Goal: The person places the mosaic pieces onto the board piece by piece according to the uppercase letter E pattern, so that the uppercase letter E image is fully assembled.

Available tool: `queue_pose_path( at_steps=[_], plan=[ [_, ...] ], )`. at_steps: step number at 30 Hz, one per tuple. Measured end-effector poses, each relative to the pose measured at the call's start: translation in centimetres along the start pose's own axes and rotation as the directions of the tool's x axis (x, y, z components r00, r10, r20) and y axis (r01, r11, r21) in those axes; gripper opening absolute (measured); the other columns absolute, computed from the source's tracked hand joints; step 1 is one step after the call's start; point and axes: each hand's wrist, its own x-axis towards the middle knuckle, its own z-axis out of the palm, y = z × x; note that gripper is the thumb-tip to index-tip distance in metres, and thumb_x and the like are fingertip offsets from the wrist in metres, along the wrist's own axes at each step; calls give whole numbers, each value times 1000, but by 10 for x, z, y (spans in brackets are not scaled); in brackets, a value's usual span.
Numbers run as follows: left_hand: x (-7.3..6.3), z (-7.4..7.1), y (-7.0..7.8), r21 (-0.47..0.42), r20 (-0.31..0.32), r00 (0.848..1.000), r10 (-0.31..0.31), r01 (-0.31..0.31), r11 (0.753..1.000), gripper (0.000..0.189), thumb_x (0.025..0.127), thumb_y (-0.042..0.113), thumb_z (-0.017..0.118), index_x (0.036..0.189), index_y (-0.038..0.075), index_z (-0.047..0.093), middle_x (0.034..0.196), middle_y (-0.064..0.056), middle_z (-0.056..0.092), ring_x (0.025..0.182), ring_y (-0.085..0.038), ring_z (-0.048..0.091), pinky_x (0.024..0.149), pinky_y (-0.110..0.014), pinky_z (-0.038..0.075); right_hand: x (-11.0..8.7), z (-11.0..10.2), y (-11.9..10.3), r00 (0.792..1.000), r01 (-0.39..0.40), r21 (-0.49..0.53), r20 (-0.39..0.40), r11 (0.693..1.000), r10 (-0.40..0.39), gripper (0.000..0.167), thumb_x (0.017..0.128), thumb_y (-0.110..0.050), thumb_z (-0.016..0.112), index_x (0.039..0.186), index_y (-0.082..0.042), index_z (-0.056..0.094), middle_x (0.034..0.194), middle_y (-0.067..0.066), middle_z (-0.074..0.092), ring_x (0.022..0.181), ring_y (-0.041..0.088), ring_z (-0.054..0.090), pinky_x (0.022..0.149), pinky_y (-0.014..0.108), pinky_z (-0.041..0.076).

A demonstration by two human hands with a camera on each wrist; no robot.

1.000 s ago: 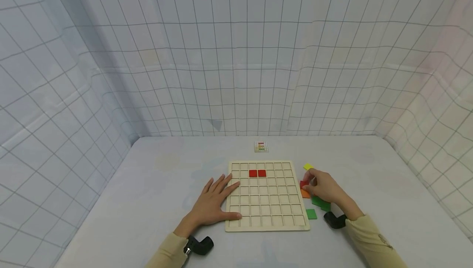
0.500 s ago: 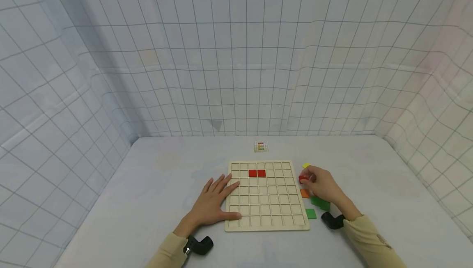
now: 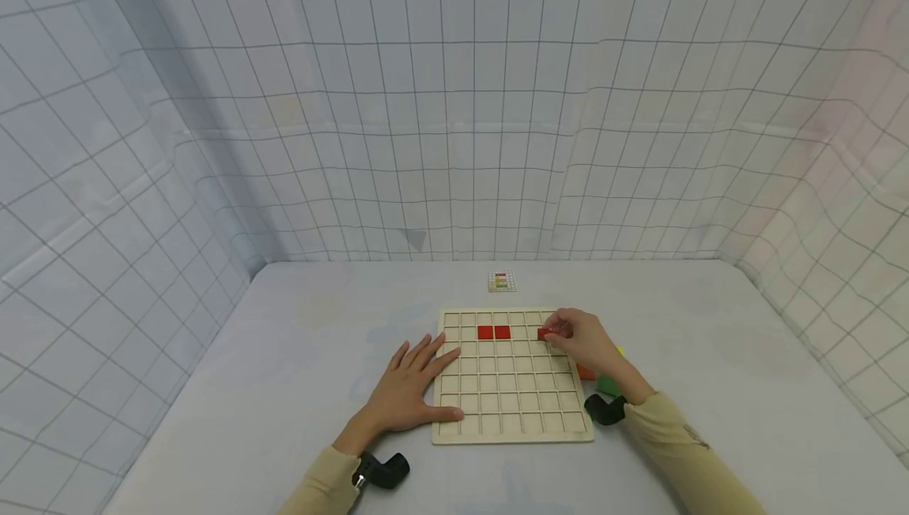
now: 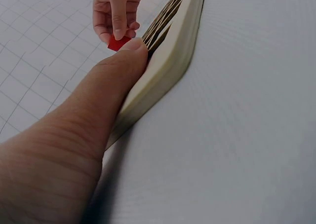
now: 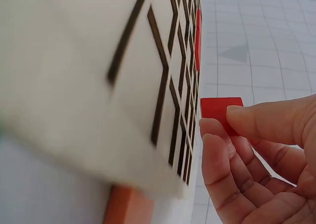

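A pale grid board [image 3: 509, 403] lies on the white table, with two red tiles [image 3: 494, 332] side by side in its second row from the far edge. My left hand [image 3: 406, 394] rests with spread, straight fingers on the board's left edge; its thumb [image 4: 116, 71] lies along the rim in the left wrist view. Between thumb and fingers, my right hand [image 3: 578, 337] pinches a loose red square tile [image 5: 217, 110] over the right part of the board. The right wrist view shows that tile held apart from the grid.
Right of the board lie an orange tile [image 3: 585, 373], green tiles [image 3: 608, 386] and a yellow tile [image 3: 621, 350], partly hidden by the right arm. A small card with a coloured grid pattern [image 3: 502, 281] lies beyond the board. Gridded white curtains surround the table.
My right hand has picked up the red tile from beside the board and carried it left, over the board's right columns. The left hand has stayed put.
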Motion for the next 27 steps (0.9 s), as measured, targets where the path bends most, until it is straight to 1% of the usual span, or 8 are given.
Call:
queue_pose_path(
  at_steps=[4,7,10,14,16,22,24,27],
  plan=[
    [1,1,-1,-2,-17,1000,12,-13,1000,95,76,79,51,151,23,31,156,-6,18,142,-28,13,111,-51,5,9,9,-6,999,39,-14,10,999,-39,9,84,0,70,92,-3,69,89,2,65,76,16,59,68,31,51],
    [1,0,0,-5,-20,1000,15,-15,1000,95,75,78,52,150,23,32,156,-6,19,142,-28,13,111,-51,5,15,15,-10,999,42,-23,13,999,-42,9,84,1,69,91,-5,70,91,3,66,77,16,59,69,32,50],
    [1,0,0,-9,-9,1000,8,-8,1000,95,76,78,51,151,24,31,157,-5,18,142,-27,12,111,-50,3,19,19,-11,999,48,-42,3,998,-48,9,84,1,69,91,-5,70,90,3,66,75,15,58,68,32,50],
    [1,1,0,-14,3,1000,3,-3,1000,95,76,78,51,151,25,29,157,-5,16,143,-26,10,112,-50,2,22,23,-12,1000,27,-54,-5,998,-28,8,84,0,70,91,-5,71,89,3,66,74,15,59,66,31,50],
    [1,1,0,-10,-2,1000,6,-6,1000,95,76,79,51,151,25,29,157,-5,16,143,-27,11,111,-50,3,23,24,-13,1000,-1,-65,-2,998,1,7,84,-3,70,90,-6,71,89,2,67,74,15,60,63,29,49],
    [1,3,-1,9,-23,1000,13,-13,1000,95,76,79,51,151,23,31,156,-6,19,142,-28,14,111,-52,6,26,25,-16,997,-75,-156,-6,985,75,7,85,-10,71,91,-13,73,87,-2,68,75,16,62,51,26,45],
    [1,2,-1,9,-19,1000,10,-10,1000,95,76,79,51,151,24,31,156,-6,18,142,-28,13,111,-52,5,27,26,-16,996,-87,-171,-5,981,87,9,85,-10,71,93,-14,74,88,-2,68,75,16,62,49,26,44],
    [0,1,0,4,-6,1000,3,-3,1000,96,76,79,50,151,24,30,157,-5,17,143,-27,12,111,-51,4,27,27,-14,996,-84,-182,4,980,87,12,84,-8,70,95,-13,74,89,-2,67,75,15,62,51,26,45]
  ],
)
